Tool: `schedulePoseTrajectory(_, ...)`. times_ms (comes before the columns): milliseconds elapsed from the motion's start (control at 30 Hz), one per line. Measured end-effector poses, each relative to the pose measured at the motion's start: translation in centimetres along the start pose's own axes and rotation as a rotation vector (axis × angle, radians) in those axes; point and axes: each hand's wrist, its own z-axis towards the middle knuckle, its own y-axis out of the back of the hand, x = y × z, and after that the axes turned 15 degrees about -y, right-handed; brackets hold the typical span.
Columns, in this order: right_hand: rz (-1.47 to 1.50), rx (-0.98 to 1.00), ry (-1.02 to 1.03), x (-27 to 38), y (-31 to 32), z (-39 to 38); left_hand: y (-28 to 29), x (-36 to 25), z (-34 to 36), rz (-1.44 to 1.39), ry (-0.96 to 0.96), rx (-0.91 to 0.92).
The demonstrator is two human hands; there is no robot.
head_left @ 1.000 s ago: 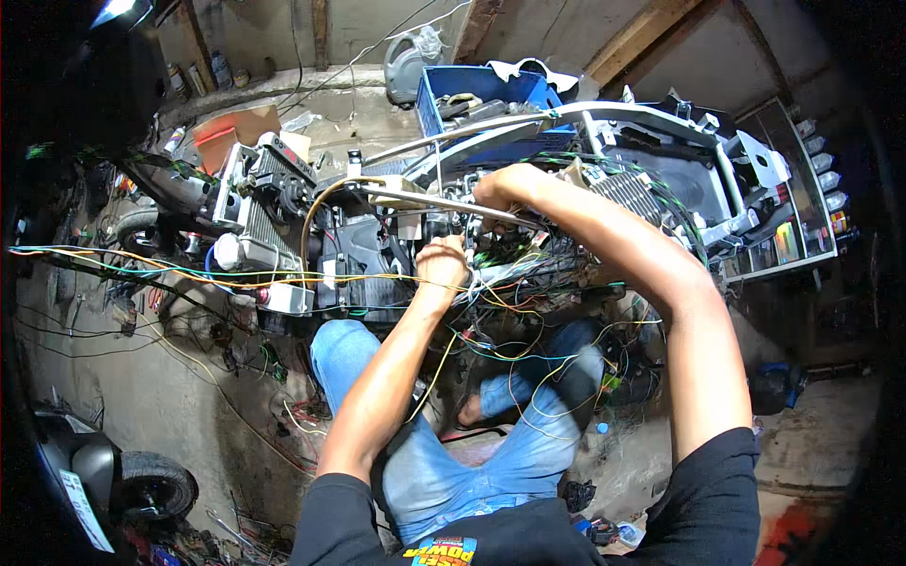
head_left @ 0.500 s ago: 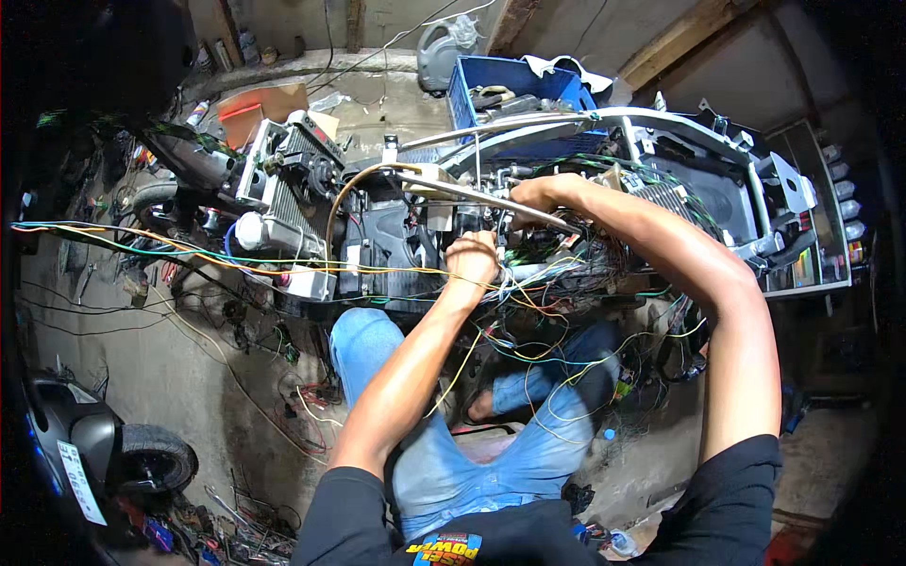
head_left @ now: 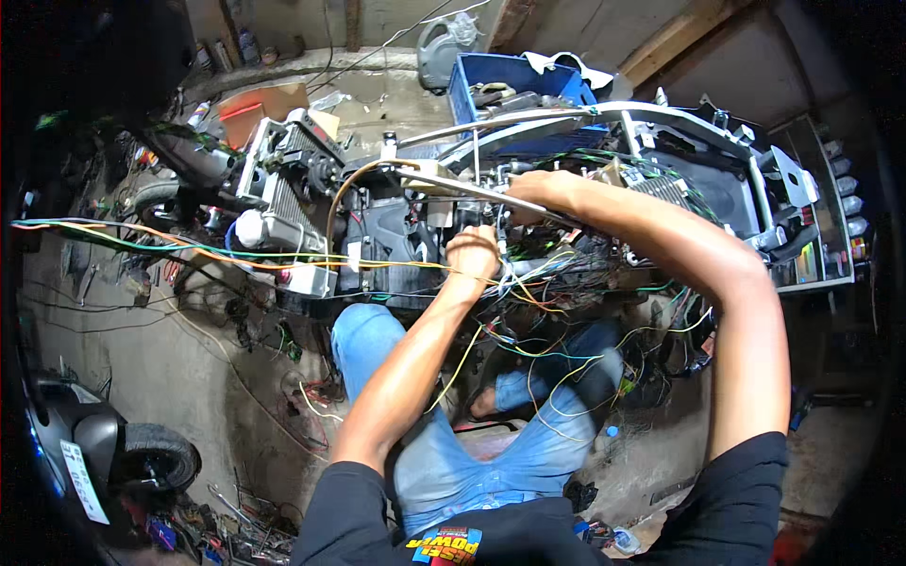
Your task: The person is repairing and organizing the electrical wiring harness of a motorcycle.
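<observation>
I sit on the floor before a stripped vehicle frame (head_left: 528, 123) with its engine (head_left: 283, 203) bare. My left hand (head_left: 472, 253) is closed in a fist on a bunch of coloured wires (head_left: 528, 283) in the middle of the frame. My right hand (head_left: 536, 189) reaches over a silver frame tube (head_left: 453, 184) and its fingers go down into the wiring behind it, so they are hidden. A bundle of orange, green and blue wires (head_left: 170, 241) runs from the far left across to my left hand.
A blue crate (head_left: 514, 80) stands behind the frame, next to a grey jug (head_left: 444, 47). A finned metal unit (head_left: 661, 189) sits at my right forearm. A scooter wheel (head_left: 151, 457) is at the lower left. Loose wires and small tools (head_left: 236, 528) litter the concrete floor.
The view has shifted a little, so the frame sits lower and nearer. Both hands stay at the same spots in the wiring.
</observation>
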Motion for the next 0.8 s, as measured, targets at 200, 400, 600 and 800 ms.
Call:
schedulePoseTrajectory(200, 0.07, 0.297, -0.166, 4.2, -0.4, 4.3, 0.1, 3.6, -3.2, 0.083, 0.043, -0.083)
schedulePoseTrajectory(400, 0.213, 0.397, -0.275, -1.9, -2.8, 2.2, 0.5, -0.2, -0.3, -0.077, -0.022, 0.01)
schedulePoseTrajectory(600, 0.087, 0.166, -0.31, 1.0, -0.8, 1.7, 0.5, 0.5, -0.6, -0.071, -0.009, 0.021)
schedulePoseTrajectory(800, 0.174, 0.195, -0.108, -1.3, -2.6, 2.7, 0.1, -0.1, -0.4, -0.053, -0.008, 0.029)
